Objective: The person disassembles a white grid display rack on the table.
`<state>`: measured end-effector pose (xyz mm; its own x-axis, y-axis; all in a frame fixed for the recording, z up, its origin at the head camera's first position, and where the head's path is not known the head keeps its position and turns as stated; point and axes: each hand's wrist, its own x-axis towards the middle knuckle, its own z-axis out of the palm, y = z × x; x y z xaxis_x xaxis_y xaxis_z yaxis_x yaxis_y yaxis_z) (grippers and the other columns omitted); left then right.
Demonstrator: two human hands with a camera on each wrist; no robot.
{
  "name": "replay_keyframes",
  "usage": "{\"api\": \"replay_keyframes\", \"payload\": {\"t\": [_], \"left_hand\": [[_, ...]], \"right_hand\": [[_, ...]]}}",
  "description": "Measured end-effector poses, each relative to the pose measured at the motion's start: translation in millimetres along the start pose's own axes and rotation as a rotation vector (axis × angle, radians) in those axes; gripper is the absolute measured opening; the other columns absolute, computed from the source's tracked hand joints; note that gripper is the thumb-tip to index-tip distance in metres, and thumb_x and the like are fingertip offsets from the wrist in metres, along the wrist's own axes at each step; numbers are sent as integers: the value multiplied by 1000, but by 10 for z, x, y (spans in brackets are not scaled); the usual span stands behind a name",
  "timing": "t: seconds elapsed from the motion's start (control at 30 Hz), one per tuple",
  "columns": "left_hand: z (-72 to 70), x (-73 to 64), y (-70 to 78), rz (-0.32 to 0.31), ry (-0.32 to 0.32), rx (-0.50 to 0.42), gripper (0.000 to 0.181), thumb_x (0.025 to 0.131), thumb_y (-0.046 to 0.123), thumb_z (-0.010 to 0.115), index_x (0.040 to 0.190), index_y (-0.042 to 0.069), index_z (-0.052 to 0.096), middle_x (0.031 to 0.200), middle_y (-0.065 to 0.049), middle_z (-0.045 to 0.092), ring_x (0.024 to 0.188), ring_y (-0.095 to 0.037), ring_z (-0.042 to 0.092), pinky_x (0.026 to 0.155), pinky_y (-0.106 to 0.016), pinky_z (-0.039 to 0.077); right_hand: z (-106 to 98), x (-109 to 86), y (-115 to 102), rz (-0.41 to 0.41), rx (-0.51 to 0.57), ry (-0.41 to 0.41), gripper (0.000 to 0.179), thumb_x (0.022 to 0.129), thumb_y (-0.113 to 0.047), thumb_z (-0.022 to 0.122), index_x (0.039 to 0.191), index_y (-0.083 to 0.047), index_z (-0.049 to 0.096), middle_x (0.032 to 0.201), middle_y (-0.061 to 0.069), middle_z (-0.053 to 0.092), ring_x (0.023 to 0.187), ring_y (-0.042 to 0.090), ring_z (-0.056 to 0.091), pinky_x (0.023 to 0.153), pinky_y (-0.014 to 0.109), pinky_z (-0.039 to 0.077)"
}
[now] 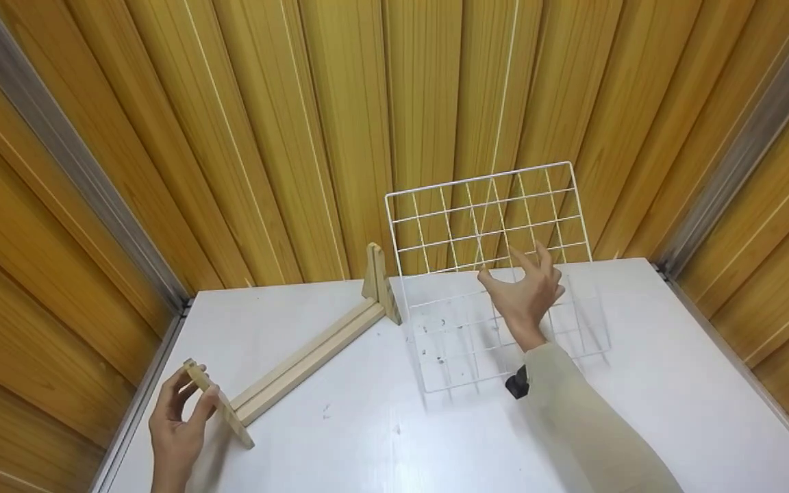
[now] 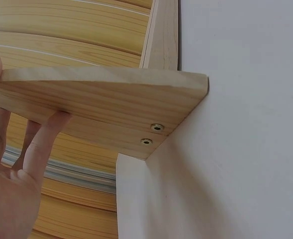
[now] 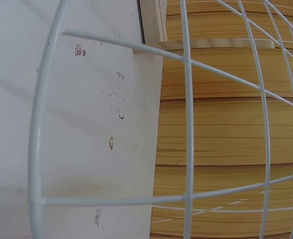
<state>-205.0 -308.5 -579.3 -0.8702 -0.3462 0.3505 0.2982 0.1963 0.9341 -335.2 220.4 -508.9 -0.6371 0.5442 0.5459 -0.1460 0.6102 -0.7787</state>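
Observation:
A wooden stand lies across the left of the white table, with a long grooved bar (image 1: pixel 312 359) between two tapered end pieces. My left hand (image 1: pixel 179 424) pinches the near end piece (image 1: pixel 238 426) by its upper part, between thumb and fingers. Two metal screws (image 2: pixel 157 128) show on that end piece in the left wrist view. The far end piece (image 1: pixel 381 284) stands close to the back wall. A white wire grid (image 1: pixel 490 179) leans tilted to the right of the stand. In front of it is my right hand (image 1: pixel 528 291), thumb and fingers spread apart; whether they touch the wires I cannot tell.
The white table (image 1: pixel 340 445) carries several dark marks beneath the grid. Wood-patterned panels (image 1: pixel 340 137) rise at the back and both sides. A metal post (image 1: pixel 730 164) stands at the right corner. A small black object (image 1: pixel 518 383) shows under my right sleeve.

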Motion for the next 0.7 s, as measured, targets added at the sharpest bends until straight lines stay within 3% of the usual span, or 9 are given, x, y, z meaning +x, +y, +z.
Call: {"api": "replay_keyframes", "payload": {"t": [0.1,0.2,0.3,0.7], "left_hand": [[5,6,-11,15,-5,10,58,97,-12,70,151,-1,53,131,7,64,122,-6,62,84,-17,66],[20,7,5,1,4,11,56,96,-14,70,149,-2,54,130,6,65,121,-6,63,86,-19,66],[-38,20,34,-17,-4,-29,56,96,-14,70,148,-3,54,130,5,64,120,-6,64,86,-18,66],[-52,25,27,-56,-15,6,56,98,-5,73,151,3,55,134,6,62,122,-4,61,85,-16,65]], "right_hand": [[-9,4,51,15,-9,6,61,71,-28,98,126,-8,79,159,16,52,129,45,48,99,61,34],[-21,7,95,31,-25,7,63,71,-31,98,127,-10,79,159,14,51,129,45,49,98,61,34],[-116,-19,1,34,-69,14,64,71,-34,97,128,-12,79,160,14,51,128,45,49,97,60,35],[-119,-48,157,64,-99,13,62,72,-32,97,127,-11,78,160,14,51,128,44,49,97,60,36]]}}
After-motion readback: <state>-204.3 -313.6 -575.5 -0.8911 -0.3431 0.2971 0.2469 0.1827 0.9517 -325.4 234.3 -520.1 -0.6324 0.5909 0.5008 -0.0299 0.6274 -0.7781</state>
